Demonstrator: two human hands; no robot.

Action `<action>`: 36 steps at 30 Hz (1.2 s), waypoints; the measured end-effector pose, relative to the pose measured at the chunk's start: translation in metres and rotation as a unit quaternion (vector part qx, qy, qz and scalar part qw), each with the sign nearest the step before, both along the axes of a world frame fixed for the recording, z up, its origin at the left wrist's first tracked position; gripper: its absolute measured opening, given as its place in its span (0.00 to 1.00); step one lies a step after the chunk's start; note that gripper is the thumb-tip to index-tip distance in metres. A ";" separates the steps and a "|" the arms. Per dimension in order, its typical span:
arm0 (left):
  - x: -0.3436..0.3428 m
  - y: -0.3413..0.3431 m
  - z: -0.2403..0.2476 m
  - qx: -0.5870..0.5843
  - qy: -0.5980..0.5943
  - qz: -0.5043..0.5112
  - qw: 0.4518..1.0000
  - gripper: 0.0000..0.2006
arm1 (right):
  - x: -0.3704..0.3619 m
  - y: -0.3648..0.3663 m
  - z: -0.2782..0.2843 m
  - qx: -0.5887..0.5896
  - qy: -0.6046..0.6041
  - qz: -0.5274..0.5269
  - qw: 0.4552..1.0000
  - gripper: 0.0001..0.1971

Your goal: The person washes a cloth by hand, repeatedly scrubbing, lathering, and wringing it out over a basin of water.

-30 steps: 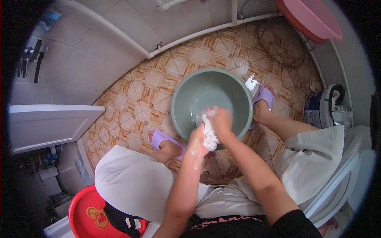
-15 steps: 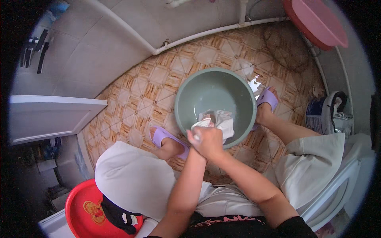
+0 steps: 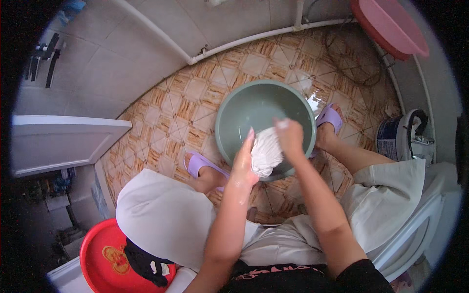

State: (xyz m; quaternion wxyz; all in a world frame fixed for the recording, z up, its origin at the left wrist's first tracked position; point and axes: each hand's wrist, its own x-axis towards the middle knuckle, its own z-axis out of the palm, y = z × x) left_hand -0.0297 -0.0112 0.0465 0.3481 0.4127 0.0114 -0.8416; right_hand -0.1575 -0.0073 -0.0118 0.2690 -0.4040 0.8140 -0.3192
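A wet-looking white cloth [image 3: 266, 152], bunched into folds, is held over the near part of a grey-green plastic basin [image 3: 225, 100]. My left hand [image 3: 245, 157] grips the cloth along its left side, thumb pointing up, with some suds or wet shine at the wrist. On the cloth's upper right edge, my right hand [image 3: 290, 137] is closed and slightly smeared by motion. Its fingertips are partly hidden. What kind of garment the cloth is I cannot tell.
The basin stands on a patterned tile floor [image 3: 161, 127] between my purple slippers [image 3: 330, 118]. At lower left, a red basin [image 3: 97, 249] holds dark clothing [image 3: 141, 259]. A bucket [image 3: 393, 139] stands at right, pink basins [image 3: 391, 27] at upper right, and a white cabinet door [image 3: 68, 146] at left.
My hands were pressed together over the cloth low in the basin. Now they are apart, the right one farther right and up, and the cloth is raised and stretched between them.
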 end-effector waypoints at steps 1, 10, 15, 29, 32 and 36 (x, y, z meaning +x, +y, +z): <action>0.001 -0.006 0.022 0.007 0.053 -0.003 0.999 0.27 | -0.020 -0.005 0.006 -0.067 -0.179 -0.021 0.981 0.17; 0.011 -0.005 0.000 -0.094 -0.083 0.039 0.991 0.11 | 0.051 0.010 0.094 -0.138 -0.206 0.158 0.956 0.13; 0.038 -0.004 -0.094 -0.206 0.262 -0.099 0.938 0.15 | 0.074 0.012 0.061 -0.179 0.059 0.207 0.960 0.13; 0.021 -0.011 0.020 0.025 0.022 -0.031 0.999 0.18 | 0.014 -0.011 0.026 -0.002 -0.005 0.138 0.990 0.13; 0.025 -0.018 0.057 -0.047 0.110 0.013 0.993 0.22 | -0.010 -0.002 0.017 -0.062 -0.575 0.256 0.775 0.26; 0.036 -0.020 0.074 -0.124 0.126 0.066 0.982 0.22 | -0.018 0.003 -0.002 0.037 -0.113 0.459 0.880 0.37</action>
